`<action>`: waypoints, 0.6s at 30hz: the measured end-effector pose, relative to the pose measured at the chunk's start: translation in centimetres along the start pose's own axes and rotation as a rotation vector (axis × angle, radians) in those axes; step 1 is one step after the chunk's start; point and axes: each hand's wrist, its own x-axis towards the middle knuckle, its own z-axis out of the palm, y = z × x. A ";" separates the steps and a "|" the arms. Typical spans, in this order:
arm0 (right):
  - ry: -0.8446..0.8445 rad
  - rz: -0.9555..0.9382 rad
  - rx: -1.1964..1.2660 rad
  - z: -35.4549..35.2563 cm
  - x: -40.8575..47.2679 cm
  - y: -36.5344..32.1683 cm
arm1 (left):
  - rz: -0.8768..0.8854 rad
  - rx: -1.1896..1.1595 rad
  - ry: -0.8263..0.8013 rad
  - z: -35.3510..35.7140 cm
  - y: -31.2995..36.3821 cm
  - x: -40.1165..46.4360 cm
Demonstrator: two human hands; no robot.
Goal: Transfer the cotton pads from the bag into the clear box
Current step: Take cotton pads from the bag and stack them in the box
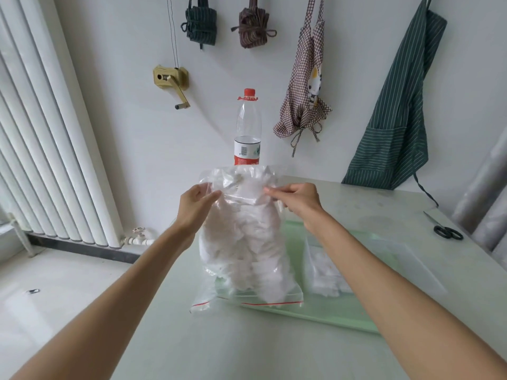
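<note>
Cotton pads (244, 242) fill a clear zip bag (247, 270), held upside down above the worktop (274, 346) w/ its red zip strip at the bottom, hanging over the near-left edge of a pale green tray (329, 314). Worktop is pale grey-green, set against a white wall; white radiator (55, 149) stands at left. Dark green striped apron (395, 105) hangs at right, its hem reaching the worktop's far edge; a checked apron (304, 86) w/ a cartoon cat hangs nearer centre. Clear box (384, 264) sits on the tray, right of the bag, partly behind the right forearm, w/ some white pads already inside. Plastic bottle (247, 127) w/ red cap stands upright behind the bag, lower part hidden. Left hand (196, 204) pinches the bag's upper left corner, thumb and fingers closed on the film. Right hand (296, 198) pinches the upper right side the same way, fingers curled on the plastic. Two rolled cloth bundles, one green (201, 23), one brown (253, 26), hang on the wall up top. Brass-coloured crank fitting (171, 78) is mounted on the wall left of the bottle. Black-handled scissors (444, 229) lie on the worktop far right, well apart from the tray.
</note>
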 end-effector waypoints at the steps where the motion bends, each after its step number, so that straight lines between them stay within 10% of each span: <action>1: -0.034 -0.016 -0.042 0.0 -0.1 -0.2 | -0.003 0.001 0.008 -0.1 0.1 0.1; 10: 0.081 -0.022 -0.025 -0.1 0.2 -0.2 | -0.073 0.066 0.109 -0.1 -0.2 0.9; 18: -0.400 -0.018 -0.685 -0.7 -1.3 -0.4 | -0.239 0.698 -0.024 0.2 -2.4 1.7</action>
